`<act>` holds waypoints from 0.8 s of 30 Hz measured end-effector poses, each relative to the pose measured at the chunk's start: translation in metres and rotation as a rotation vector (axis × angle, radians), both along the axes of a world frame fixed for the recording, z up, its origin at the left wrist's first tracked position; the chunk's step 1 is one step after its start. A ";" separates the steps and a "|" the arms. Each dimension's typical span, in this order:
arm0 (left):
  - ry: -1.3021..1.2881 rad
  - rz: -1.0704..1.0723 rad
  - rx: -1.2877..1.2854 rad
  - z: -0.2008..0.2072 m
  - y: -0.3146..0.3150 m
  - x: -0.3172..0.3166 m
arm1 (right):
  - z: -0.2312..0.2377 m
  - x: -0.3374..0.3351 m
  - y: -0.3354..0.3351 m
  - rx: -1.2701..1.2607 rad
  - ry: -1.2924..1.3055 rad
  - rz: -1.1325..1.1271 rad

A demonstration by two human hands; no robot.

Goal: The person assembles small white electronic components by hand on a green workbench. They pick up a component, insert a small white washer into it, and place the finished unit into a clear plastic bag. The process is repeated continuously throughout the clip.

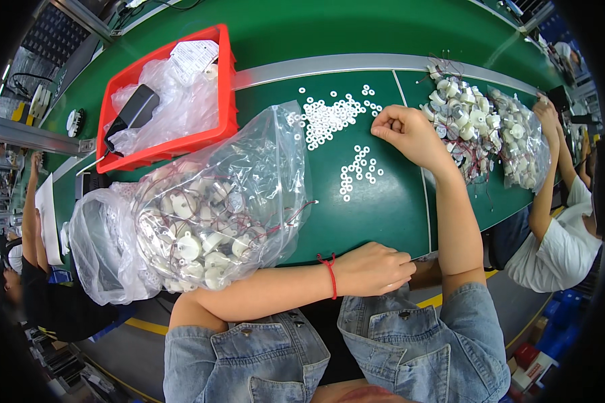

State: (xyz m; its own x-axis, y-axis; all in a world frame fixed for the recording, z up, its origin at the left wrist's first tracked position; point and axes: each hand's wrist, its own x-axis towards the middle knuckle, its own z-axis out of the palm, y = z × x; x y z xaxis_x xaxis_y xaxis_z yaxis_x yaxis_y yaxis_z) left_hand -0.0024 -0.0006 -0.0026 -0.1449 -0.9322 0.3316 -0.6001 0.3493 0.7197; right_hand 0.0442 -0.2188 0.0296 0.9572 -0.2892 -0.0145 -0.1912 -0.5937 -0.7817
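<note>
My right hand (410, 136) is over the green table with its fingers curled in a pinch, beside a heap of small white rings (329, 115). Whatever its fingertips may hold is too small or hidden to make out. A smaller scatter of white rings (358, 163) lies nearer me. My left hand (375, 269) rests at the table's front edge, fingers curled in and their inside hidden. Next to my left forearm stands a clear plastic bag (215, 208) full of white round motor-like parts with dark red wires.
A red bin (225, 101) at the far left holds plastic bags, a paper sheet (193, 56) and a black device (136, 107). Right of my hand lies a pile of white wired parts (460, 111), with another filled bag (521, 141) beside it. Co-workers sit at both sides.
</note>
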 end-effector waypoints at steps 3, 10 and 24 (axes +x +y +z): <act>0.006 -0.007 -0.005 0.001 -0.001 0.000 | -0.001 0.002 0.002 -0.023 -0.005 -0.061; 0.018 0.002 -0.006 0.000 0.000 0.000 | 0.000 0.000 0.011 -0.075 -0.113 0.069; 0.025 0.010 -0.015 0.000 0.001 -0.001 | 0.000 0.003 0.003 -0.182 -0.180 -0.063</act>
